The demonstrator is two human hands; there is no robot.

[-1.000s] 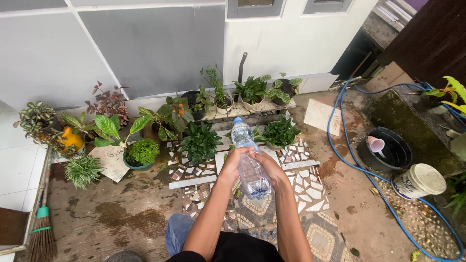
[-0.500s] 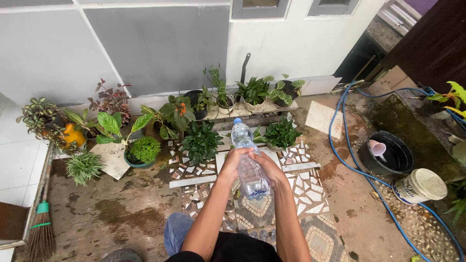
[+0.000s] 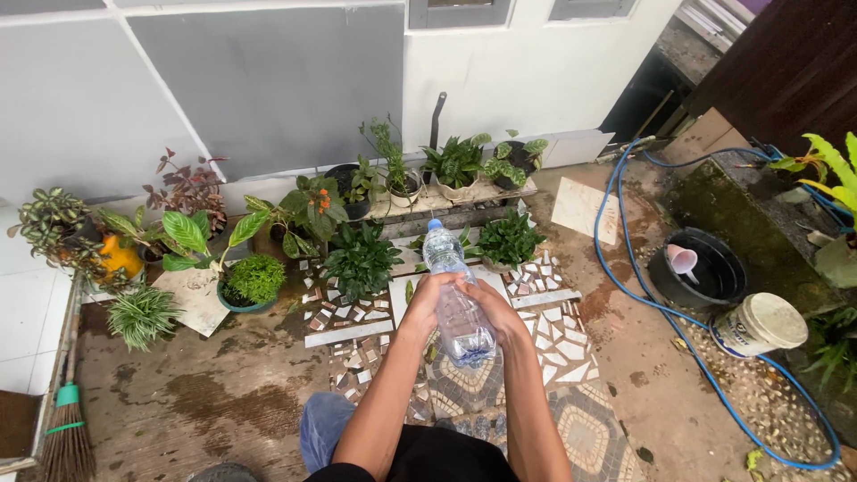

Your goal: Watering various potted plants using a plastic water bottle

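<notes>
Nothing about the grip has changed since the earlier frame; only the view has drifted a little, so the pots sit slightly further left. One clear bottle (image 3: 455, 299) with a blue cap lies tilted at centre, cap towards 12 o'clock. Both hands are wrapped round its middle: left hand (image 3: 427, 302) and right hand (image 3: 496, 308). One fern pot (image 3: 253, 284) stands at 9 o'clock, one black bucket (image 3: 699, 274) and one white tub (image 3: 761, 325) at 3 o'clock, one blue hose (image 3: 638, 286) beside them.
</notes>
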